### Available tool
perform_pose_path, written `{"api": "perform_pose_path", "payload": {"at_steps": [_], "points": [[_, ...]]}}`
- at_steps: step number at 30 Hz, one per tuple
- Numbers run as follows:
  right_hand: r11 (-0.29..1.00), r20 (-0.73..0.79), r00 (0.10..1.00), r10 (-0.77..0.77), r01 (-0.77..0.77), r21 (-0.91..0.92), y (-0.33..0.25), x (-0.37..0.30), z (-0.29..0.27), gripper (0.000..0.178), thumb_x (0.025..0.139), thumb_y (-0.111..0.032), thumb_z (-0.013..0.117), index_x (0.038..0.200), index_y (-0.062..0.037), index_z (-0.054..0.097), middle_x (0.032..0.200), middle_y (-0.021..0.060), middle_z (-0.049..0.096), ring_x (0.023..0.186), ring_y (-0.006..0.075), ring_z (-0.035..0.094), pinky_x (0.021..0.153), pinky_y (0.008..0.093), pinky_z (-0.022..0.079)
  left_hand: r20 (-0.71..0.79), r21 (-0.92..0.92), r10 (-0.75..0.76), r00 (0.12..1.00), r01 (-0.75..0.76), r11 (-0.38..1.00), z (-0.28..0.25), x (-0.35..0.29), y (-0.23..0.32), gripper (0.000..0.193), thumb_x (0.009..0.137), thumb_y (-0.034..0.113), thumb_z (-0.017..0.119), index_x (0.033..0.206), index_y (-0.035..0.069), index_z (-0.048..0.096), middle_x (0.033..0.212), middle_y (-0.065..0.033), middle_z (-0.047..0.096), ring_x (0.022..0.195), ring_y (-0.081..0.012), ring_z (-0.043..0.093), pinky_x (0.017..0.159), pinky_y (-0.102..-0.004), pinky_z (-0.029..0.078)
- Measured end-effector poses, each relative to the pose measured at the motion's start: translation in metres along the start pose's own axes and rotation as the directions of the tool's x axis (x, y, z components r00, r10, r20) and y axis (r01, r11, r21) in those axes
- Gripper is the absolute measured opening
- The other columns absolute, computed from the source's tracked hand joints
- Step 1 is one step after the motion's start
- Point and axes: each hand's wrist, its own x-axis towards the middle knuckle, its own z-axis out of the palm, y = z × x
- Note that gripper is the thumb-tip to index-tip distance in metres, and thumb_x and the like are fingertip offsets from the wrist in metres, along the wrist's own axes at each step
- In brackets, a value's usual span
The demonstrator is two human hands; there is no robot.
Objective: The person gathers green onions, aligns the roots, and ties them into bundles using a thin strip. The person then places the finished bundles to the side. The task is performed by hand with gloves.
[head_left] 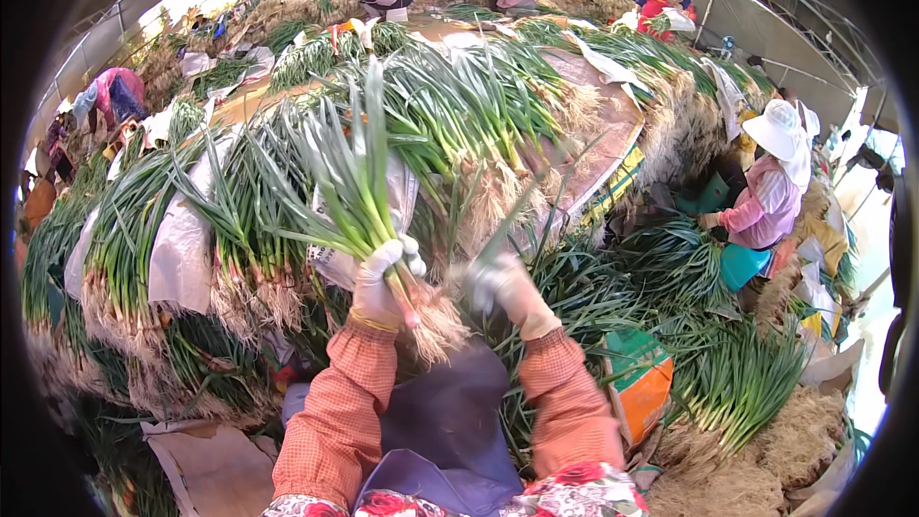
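My left hand [381, 280], in a white glove, is closed around the lower stalks of a bunch of green onions [369, 191]. Their leaves point up and away, and their pale roots hang below my fist. To the right of the roots is my right hand [505, 293], also gloved and smeared by motion. A blurred green leaf [512, 220] rises close to its fingers, though I cannot tell whether the hand grips it. Just beyond both hands, more green onions [459, 105] lie in a heap with their roots toward me.
Bundled green onions [124, 258] line the left, with whitish sacking [191, 249] between them. On the right, a person in a white hat [766, 191] sits among loose green onions [737, 373]. A green and orange packet [637, 383] lies beside my right forearm. Other people work farther back.
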Motion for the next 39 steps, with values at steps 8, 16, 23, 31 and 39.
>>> {"api": "perform_pose_path", "payload": {"at_steps": [8, 16, 23, 31, 39], "points": [[0.959, -0.385, 0.888, -0.251, 0.282, 0.024, -0.037, 0.082, -0.112, 0.014, 0.095, -0.005, 0.052, 0.103, -0.0052, 0.064, 0.097, 0.0078, 0.069, 0.059, 0.0138, 0.062, 0.059, 0.0254, 0.049, 0.088, 0.105, 0.006, 0.996, -0.016, 0.994, 0.002, 0.023, 0.039, 0.037, 0.090, 0.012, 0.062, 0.124, 0.006, 0.049, 0.093, -0.0063, 0.060, 0.084, -0.0199, 0.061, 0.071, -0.0358, 0.056], [0.414, -0.605, 0.775, -0.182, -0.498, -0.762, 0.036, 0.150, -0.186, 0.032, 0.093, -0.033, 0.058, 0.109, -0.0050, 0.064, 0.108, 0.0202, 0.068, 0.096, 0.0301, 0.067, 0.085, 0.0396, 0.051, 0.124, 0.083, -0.138, 0.983, 0.129, 0.988, 0.016, 0.034, 0.012, 0.044, 0.088, 0.006, 0.063, 0.129, 0.004, 0.047, 0.099, -0.0106, 0.068, 0.116, -0.0376, 0.060, 0.105, -0.0552, 0.043], [0.924, -0.377, 0.878, -0.295, 0.162, -0.345, 0.012, 0.055, -0.057, 0.019, 0.097, -0.022, 0.060, 0.106, -0.0055, 0.065, 0.085, 0.0040, 0.066, 0.067, 0.0070, 0.057, 0.060, 0.0262, 0.048, 0.047, 0.161, -0.211, 0.976, 0.201, 0.966, 0.028, 0.042, -0.021, 0.073, 0.087, 0.009, 0.066, 0.146, 0.007, 0.023, 0.110, -0.0150, 0.063, 0.104, -0.0324, 0.065, 0.088, -0.0422, 0.054], [0.956, -0.083, 0.996, -0.023, -0.002, -0.293, -0.037, 0.052, -0.010, 0.022, 0.096, -0.023, 0.060, 0.090, -0.0024, 0.060, 0.073, 0.0061, 0.061, 0.067, 0.0203, 0.060, 0.062, 0.0331, 0.049, -0.068, 0.226, -0.191, 0.979, 0.202, 0.953, 0.020, 0.020, -0.029, 0.041, 0.088, 0.009, 0.062, 0.127, 0.005, 0.050, 0.098, -0.0168, 0.066, 0.075, -0.0242, 0.067, 0.065, -0.0383, 0.058], [0.428, -0.244, 0.598, -0.763, 0.185, -0.884, -0.010, 0.086, -0.001, 0.020, 0.094, -0.022, 0.062, 0.076, -0.0117, 0.057, 0.061, 0.0115, 0.060, 0.047, 0.0264, 0.056, 0.046, 0.0375, 0.045, -0.152, 0.201, -0.179, 0.972, 0.207, 0.957, 0.039, -0.002, -0.013, 0.032, 0.086, 0.011, 0.062, 0.115, 0.000, 0.055, 0.083, -0.0123, 0.064, 0.058, -0.0249, 0.060, 0.053, -0.0373, 0.052]]}}
